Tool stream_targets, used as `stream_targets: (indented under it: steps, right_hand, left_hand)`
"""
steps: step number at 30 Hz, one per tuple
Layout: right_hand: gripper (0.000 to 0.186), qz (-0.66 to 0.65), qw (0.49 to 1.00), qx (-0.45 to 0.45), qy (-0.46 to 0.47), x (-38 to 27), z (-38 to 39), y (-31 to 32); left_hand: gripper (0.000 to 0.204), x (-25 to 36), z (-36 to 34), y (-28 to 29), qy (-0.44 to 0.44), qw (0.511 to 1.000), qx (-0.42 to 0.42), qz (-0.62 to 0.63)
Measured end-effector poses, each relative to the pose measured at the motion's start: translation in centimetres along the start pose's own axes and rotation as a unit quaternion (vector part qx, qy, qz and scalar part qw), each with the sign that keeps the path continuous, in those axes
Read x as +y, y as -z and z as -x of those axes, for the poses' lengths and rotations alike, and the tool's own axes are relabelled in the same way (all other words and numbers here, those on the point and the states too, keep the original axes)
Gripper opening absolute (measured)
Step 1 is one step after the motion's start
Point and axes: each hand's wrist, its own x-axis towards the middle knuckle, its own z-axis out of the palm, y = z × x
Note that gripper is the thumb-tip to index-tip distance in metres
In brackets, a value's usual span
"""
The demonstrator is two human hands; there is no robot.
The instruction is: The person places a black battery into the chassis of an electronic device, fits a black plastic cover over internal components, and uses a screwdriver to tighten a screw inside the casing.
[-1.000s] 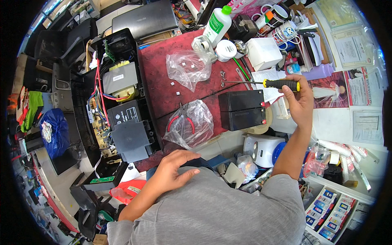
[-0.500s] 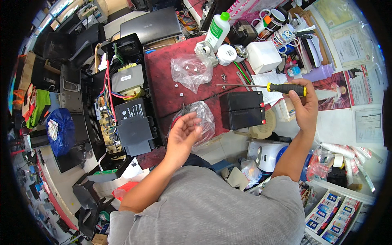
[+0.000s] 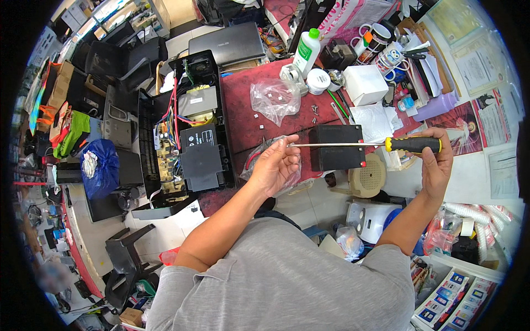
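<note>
My right hand [image 3: 435, 165] grips the yellow-and-black handle of a long screwdriver [image 3: 411, 144], held level over the red bench top [image 3: 243, 127]. My left hand [image 3: 279, 165] is closed with its thumb and forefinger pinching the screwdriver's tip. Under the shaft are two black batteries [image 3: 337, 160]. Behind my left hand lies a clear plastic bag with red-handled pliers [image 3: 251, 163]. An opened black electronic unit [image 3: 201, 165] with wires and boards stands to the left. Loose screws [image 3: 314, 113] and another plastic bag [image 3: 274, 102] lie farther back.
A closed laptop [image 3: 226, 41], white bottle [image 3: 305, 52], round jar [image 3: 318, 81], white box [image 3: 365, 85] and mugs [image 3: 381, 41] crowd the back. A blue bag [image 3: 100, 168] is at left, a plastic stool [image 3: 365, 175] below the bench edge, a small-goods drawer [image 3: 452, 298] at lower right.
My left hand has risen from near my body to the screwdriver's tip and closed on it. My right hand has moved right and slightly down with the screwdriver. The view has shifted.
</note>
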Motion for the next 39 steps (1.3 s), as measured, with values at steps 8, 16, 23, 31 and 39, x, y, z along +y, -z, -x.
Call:
stream_targets:
  steps: [8,16,23,31,39]
  right_hand:
    - [0.032,-0.01,1.0,-0.006,-0.001,0.0,0.9,0.4]
    - [0.035,-0.023,0.999,-0.04,0.001,-0.1,2.1,1.0]
    - [0.044,0.043,0.994,-0.079,0.064,-3.3,4.1,-0.3]
    - [0.053,0.013,0.996,-0.017,0.091,-6.4,4.7,-4.5]
    - [0.053,0.018,0.989,-0.068,0.128,-12.2,2.0,-9.5]
  left_hand:
    - [0.019,-1.0,1.3,0.5,-0.037,0.998,0.038,-0.045]
    - [0.018,-0.5,4.5,-0.3,-0.005,0.993,0.086,-0.082]
    - [0.02,0.7,8.1,0.8,0.055,0.994,0.055,-0.071]
    - [0.019,3.7,12.2,0.2,0.051,0.995,-0.014,-0.081]
    - [0.024,7.3,16.2,0.6,0.006,0.995,-0.055,-0.083]
